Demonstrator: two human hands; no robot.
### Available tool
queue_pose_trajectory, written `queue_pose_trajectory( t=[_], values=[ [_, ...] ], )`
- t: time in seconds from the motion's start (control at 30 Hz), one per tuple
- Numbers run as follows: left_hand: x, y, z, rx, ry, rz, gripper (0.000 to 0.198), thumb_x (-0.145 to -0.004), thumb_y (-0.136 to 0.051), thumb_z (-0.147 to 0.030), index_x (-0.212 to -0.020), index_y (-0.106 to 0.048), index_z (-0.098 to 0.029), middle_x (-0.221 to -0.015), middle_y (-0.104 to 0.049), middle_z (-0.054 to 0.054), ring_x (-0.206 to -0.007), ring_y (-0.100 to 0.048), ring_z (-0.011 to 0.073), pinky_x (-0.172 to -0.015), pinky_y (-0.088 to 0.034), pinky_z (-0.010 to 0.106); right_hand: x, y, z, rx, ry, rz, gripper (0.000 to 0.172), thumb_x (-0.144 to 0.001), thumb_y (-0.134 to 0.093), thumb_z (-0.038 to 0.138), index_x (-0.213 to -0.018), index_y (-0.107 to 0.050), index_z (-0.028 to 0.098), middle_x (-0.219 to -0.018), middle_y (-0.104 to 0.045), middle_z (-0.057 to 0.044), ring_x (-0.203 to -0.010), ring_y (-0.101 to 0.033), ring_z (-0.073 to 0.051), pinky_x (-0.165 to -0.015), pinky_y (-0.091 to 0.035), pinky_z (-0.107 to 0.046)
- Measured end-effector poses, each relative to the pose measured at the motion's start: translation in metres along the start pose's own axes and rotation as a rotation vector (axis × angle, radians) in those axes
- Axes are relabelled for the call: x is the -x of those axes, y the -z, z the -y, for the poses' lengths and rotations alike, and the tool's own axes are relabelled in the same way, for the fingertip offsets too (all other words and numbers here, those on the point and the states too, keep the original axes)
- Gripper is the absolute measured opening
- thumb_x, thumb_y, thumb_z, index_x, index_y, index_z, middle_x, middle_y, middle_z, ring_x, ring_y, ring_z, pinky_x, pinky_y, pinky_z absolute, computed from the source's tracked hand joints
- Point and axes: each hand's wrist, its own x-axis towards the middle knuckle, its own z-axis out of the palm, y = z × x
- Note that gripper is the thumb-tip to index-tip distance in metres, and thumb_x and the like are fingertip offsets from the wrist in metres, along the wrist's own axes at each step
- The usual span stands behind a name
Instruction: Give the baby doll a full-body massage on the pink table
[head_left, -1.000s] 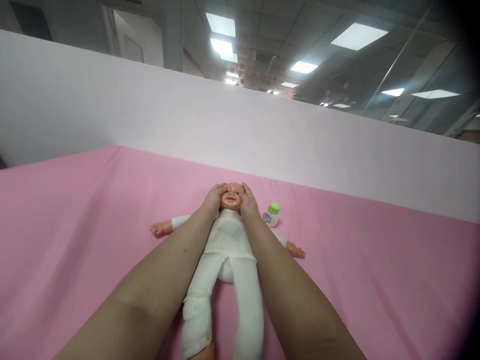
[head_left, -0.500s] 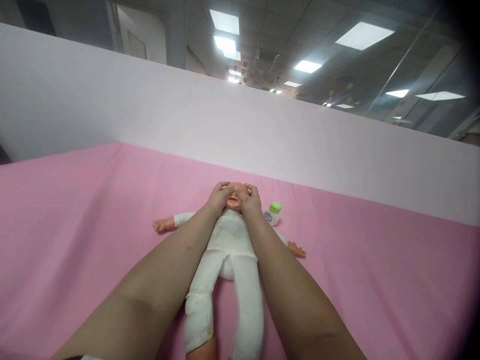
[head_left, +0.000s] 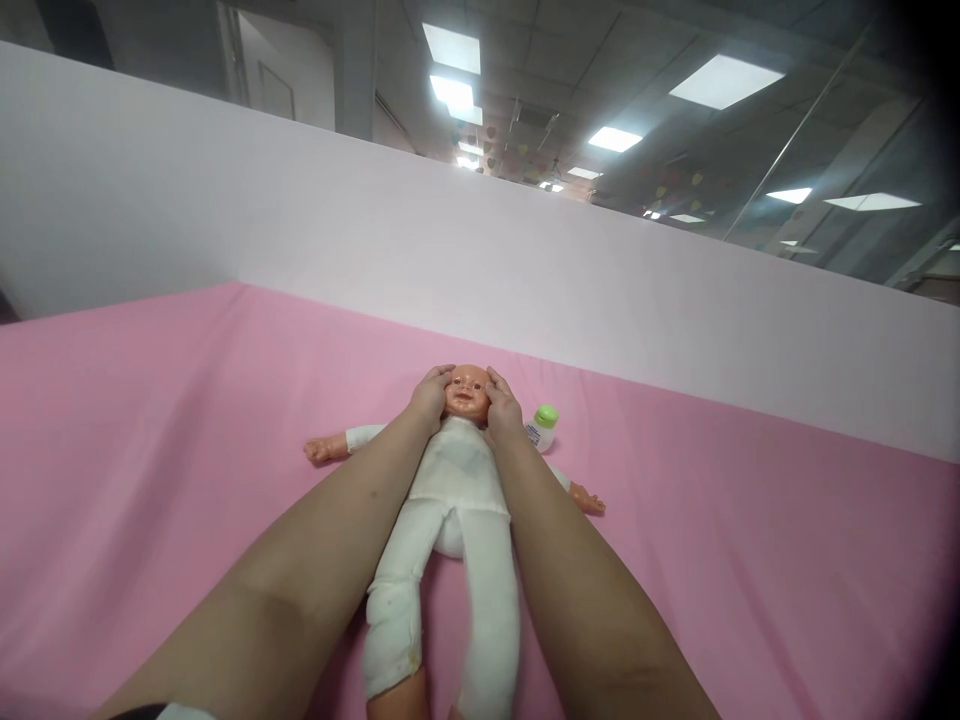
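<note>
A baby doll (head_left: 459, 465) with a white cloth body lies on its back, face up, arms spread to the sides. My left hand (head_left: 430, 397) is curved against the left side of the doll's head (head_left: 468, 393), fingers along its edge. On the opposite side my right hand (head_left: 503, 402) cups the head the same way, fingertips by the temple. The head is clasped between both hands, and its eyes and mouth show. Parts of the fingers are hidden behind the head. Just right of my right hand stands a small bottle (head_left: 546, 425) with a green cap, partly covered by my wrist.
A pink sheet (head_left: 675, 500) covers the surface under the doll. Behind it runs a white panel (head_left: 375, 220), with glass above that shows ceiling lights. The doll's own hands (head_left: 327, 449) extend outward past my forearms.
My thumbs have moved outward from the doll's eyes and forehead to the sides of its head. Its upper face is now uncovered. The bottle stays beside my right hand.
</note>
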Motion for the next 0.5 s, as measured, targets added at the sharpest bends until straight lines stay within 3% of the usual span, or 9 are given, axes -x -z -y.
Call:
queue_pose_trajectory(
  t=[0.23, 0.37, 0.5],
  values=[
    [0.008, -0.004, -0.006, -0.030, -0.001, 0.042, 0.074, -0.064, -0.081, -0.027, -0.132, -0.053, -0.018, -0.112, -0.068, 0.014, -0.096, -0.070, 0.0294, -0.082, -0.058, 0.039, 0.012, -0.006, 0.010, 0.015, -0.017, 0.080, 0.074, -0.066, -0.078, 0.032, -0.135, -0.054, 0.026, -0.127, -0.063, -0.006, -0.100, -0.070, -0.023, -0.087, -0.059, -0.038],
    [0.007, -0.007, -0.006, -0.087, -0.025, 0.075, 0.063, -0.062, -0.083, -0.030, -0.121, -0.062, -0.017, -0.101, -0.071, 0.012, -0.090, -0.070, 0.0283, -0.082, -0.056, 0.038, 0.015, -0.007, 0.017, 0.097, -0.007, 0.001, 0.076, -0.061, -0.085, 0.038, -0.129, -0.053, 0.026, -0.121, -0.064, -0.006, -0.094, -0.070, -0.023, -0.082, -0.060, -0.036],
    [0.002, -0.006, -0.003, -0.143, -0.063, 0.065, 0.056, -0.062, -0.086, -0.036, -0.112, -0.067, -0.018, -0.095, -0.072, 0.009, -0.088, -0.070, 0.0269, -0.082, -0.055, 0.036, 0.013, -0.007, 0.019, 0.162, 0.000, -0.072, 0.067, -0.065, -0.084, 0.044, -0.122, -0.055, 0.025, -0.115, -0.066, -0.006, -0.092, -0.070, -0.021, -0.079, -0.059, -0.033]
  ],
)
